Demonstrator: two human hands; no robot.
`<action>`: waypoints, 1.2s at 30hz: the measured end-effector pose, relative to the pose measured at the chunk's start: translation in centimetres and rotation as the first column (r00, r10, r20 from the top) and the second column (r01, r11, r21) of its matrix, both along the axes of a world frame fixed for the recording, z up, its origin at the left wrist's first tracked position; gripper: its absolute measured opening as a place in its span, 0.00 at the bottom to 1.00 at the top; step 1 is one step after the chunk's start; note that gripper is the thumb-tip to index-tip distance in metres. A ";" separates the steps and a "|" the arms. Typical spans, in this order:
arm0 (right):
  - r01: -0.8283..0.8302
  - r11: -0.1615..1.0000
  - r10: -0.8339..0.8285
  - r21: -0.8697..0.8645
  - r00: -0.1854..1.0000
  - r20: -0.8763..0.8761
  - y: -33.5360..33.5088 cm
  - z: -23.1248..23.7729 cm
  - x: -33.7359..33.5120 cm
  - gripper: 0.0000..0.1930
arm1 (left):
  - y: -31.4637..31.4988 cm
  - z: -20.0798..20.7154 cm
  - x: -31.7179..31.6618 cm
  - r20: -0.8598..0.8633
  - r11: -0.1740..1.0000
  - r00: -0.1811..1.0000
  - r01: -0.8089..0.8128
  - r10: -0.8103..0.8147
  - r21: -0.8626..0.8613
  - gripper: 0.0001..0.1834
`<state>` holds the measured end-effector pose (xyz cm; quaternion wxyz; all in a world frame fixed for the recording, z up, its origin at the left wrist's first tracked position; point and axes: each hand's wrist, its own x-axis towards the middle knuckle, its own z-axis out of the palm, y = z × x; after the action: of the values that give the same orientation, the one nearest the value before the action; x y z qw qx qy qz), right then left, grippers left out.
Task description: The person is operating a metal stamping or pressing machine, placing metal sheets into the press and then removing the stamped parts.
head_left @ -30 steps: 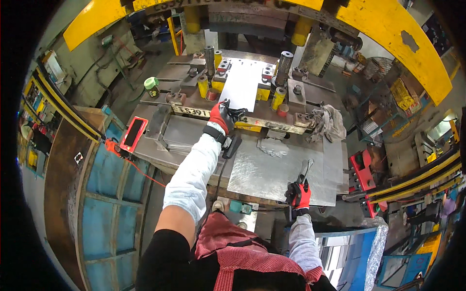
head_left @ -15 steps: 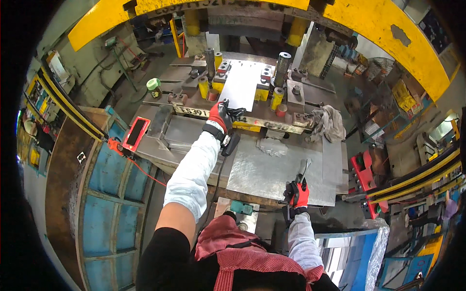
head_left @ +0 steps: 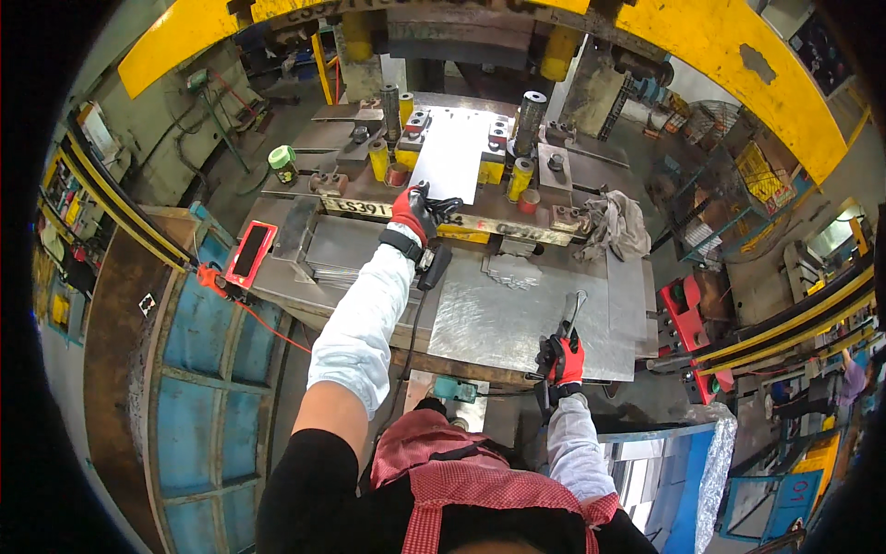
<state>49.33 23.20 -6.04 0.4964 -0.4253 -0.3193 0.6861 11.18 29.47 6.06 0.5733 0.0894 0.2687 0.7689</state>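
Note:
My left hand (head_left: 418,214), in a red and black glove, is closed at the near end of a bright flat metal sheet (head_left: 448,157). Its thumb lies over the sheet's near left corner, and dark fingertips point right. The sheet lies in a press die, between yellow blocks and upright posts. My right hand (head_left: 565,358), gloved the same way, is wrapped round a hand tool with a long metal tip (head_left: 576,307); its exact kind I cannot make out. That tool is over a large shiny metal plate (head_left: 498,323) at the table's front.
Stacked thin sheets (head_left: 346,247) lie left of the plate, near a red-framed dark panel (head_left: 250,251). A grey rag (head_left: 616,226) hangs at the right. The yellow press frame (head_left: 738,74) arches overhead. A green-lidded jar (head_left: 282,162) stands on the left.
The whole view has shifted slightly. My left hand stays at the sheet's near end, and my right hand still grips the tool over the plate.

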 end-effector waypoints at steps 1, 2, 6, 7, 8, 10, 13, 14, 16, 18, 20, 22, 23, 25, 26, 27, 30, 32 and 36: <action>-0.010 1.000 0.010 -0.016 1.000 -0.004 0.0 0.0 0.1 0.11 | 0.1 0.1 0.1 -0.002 1.000 1.000 -0.008 0.007 -0.016 0.19; -0.020 0.999 0.020 -0.032 1.000 -0.007 0.0 0.1 0.2 0.12 | 0.2 0.2 0.4 -0.003 0.999 1.000 -0.014 0.014 -0.032 0.19; -0.033 0.997 0.027 -0.066 0.996 -0.088 -0.2 0.6 -0.1 0.14 | 0.0 -0.8 -0.5 -0.109 0.999 0.994 0.003 0.002 0.048 0.18; -0.048 0.997 0.041 -0.060 0.993 -0.106 0.0 0.1 0.1 0.15 | 0.1 -1.2 -0.8 -0.130 0.996 0.991 0.024 -0.012 0.091 0.18; -0.062 0.997 0.055 -0.053 0.991 -0.124 0.3 -0.8 0.4 0.17 | 0.2 -1.6 -1.1 -0.152 0.990 0.988 0.047 -0.026 0.132 0.18; -0.070 0.997 0.065 -0.035 0.990 -0.128 0.5 -1.2 0.8 0.16 | -0.2 -0.4 0.1 -0.241 0.988 0.970 0.057 -0.021 0.143 0.18; -0.095 0.995 0.093 -0.013 0.991 -0.095 0.2 -0.9 0.1 0.11 | 0.1 -3.2 -2.3 -0.917 0.979 0.367 0.065 0.155 0.191 0.19; -0.093 0.995 0.091 -0.020 0.993 -0.077 0.1 -0.6 -0.1 0.10 | 0.0 -3.5 -3.1 -0.967 0.974 0.166 0.083 0.193 0.209 0.19; -0.077 0.997 0.075 -0.030 0.994 -0.078 0.0 -0.7 0.4 0.09 | 0.2 -3.1 -2.4 -0.930 0.978 0.343 0.108 0.130 0.177 0.20; -0.082 0.996 0.078 -0.031 0.989 -0.122 0.4 -1.5 0.6 0.08 | 0.1 -1.2 -0.7 -0.437 0.999 0.899 -0.002 0.020 0.042 0.21; -0.116 0.991 0.103 -0.065 0.978 -0.180 1.0 -2.4 0.7 0.16 | 1.1 -2.0 -1.5 0.104 1.000 0.995 0.014 -0.013 0.000 0.21; -0.124 0.984 0.091 -0.126 0.968 -0.235 1.2 -2.8 0.7 0.20 | 0.9 -2.0 -1.5 -0.587 0.988 0.805 0.002 0.091 0.155 0.18; -0.097 0.991 0.077 -0.089 0.976 -0.204 1.1 -3.0 0.9 0.20 | 1.0 -2.0 -1.3 -0.329 0.993 0.944 0.013 0.026 0.116 0.18; -0.047 0.999 0.044 -0.019 0.989 -0.143 0.4 -1.7 0.8 0.19 | 1.2 -1.1 -0.5 0.054 0.999 0.998 0.014 -0.012 -0.038 0.17; -0.075 0.997 0.073 -0.009 0.987 -0.141 0.2 -1.1 0.4 0.15 | 1.2 -1.5 -1.2 0.034 1.000 0.999 -0.009 0.009 0.008 0.18; -0.089 0.996 0.087 -0.005 0.987 -0.132 -0.1 -0.8 0.6 0.13 | 1.3 -2.0 -1.0 0.021 0.999 1.000 -0.018 0.017 0.048 0.19; -0.081 0.997 0.080 -0.003 0.987 -0.141 0.4 -1.3 1.3 0.15 | 2.7 -2.6 -0.8 -0.102 0.992 0.993 -0.051 0.062 0.112 0.18; -0.178 0.984 0.172 -0.015 0.969 -0.179 -0.1 -1.6 -1.2 0.18 | 0.7 -5.1 -8.0 -0.640 0.938 0.687 -0.271 0.344 0.214 0.16; -0.038 0.997 0.032 -0.073 0.996 -0.082 0.3 -0.6 1.1 0.09 | 2.5 -2.6 -1.0 0.025 0.998 0.998 0.048 -0.050 0.046 0.18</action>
<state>50.47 23.52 -6.60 0.4806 -0.4098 -0.2805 0.7228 10.20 32.00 3.49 0.5932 0.0989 0.2416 0.7615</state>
